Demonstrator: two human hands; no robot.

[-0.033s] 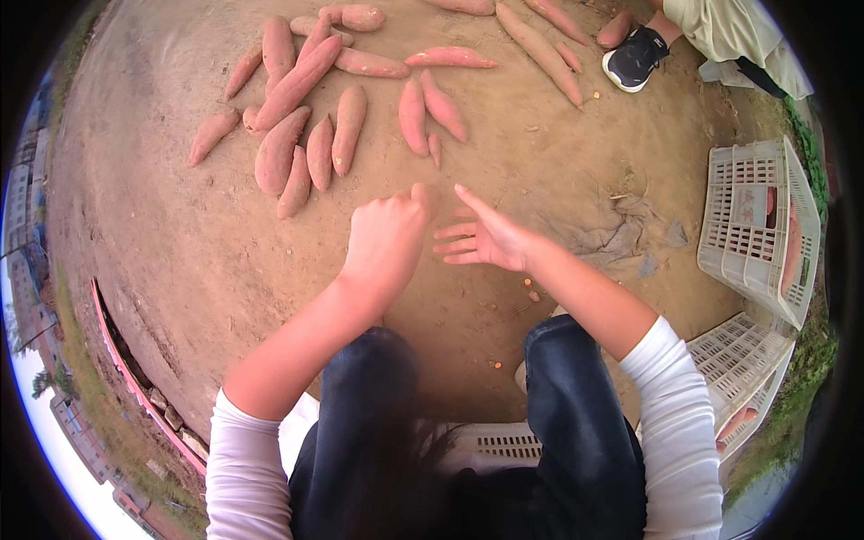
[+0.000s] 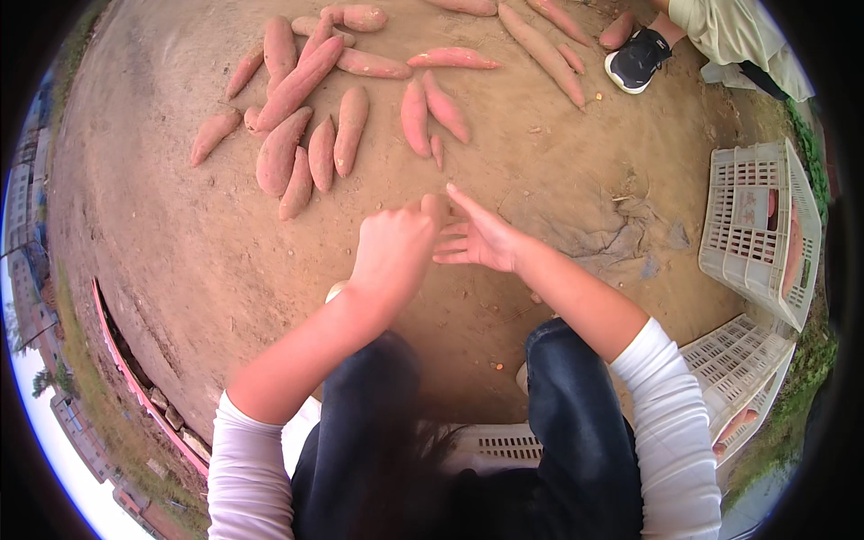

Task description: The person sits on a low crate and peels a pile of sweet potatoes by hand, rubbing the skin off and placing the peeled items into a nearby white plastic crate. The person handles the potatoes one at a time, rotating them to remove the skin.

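My left hand (image 2: 392, 252) is closed like a fist, its back toward me. A blurred brownish shape (image 2: 436, 207) shows at its knuckles; whether it is a held thing or part of the hand I cannot tell. Beside it, my right hand (image 2: 481, 236) is open, thumb raised and fingers spread toward the left hand. Both hang over the dirt ground in front of my knees. Beyond them lie two sweet potatoes (image 2: 415, 119) side by side, with a tiny sweet potato (image 2: 436, 151) just below. A larger group of reddish sweet potatoes (image 2: 283, 151) lies to the far left.
White plastic crates (image 2: 745, 211) stand at the right, with sweet potatoes inside. Another person's dark shoe (image 2: 637, 59) is at the far right, near a long sweet potato (image 2: 543, 56). A crumpled grey cloth (image 2: 621, 234) lies on the dirt. A white slotted surface (image 2: 499, 443) shows between my legs.
My left hand has shifted slightly right and toward me. My right hand has drifted slightly left, so the two are closer together. The sweet potatoes lie as before.
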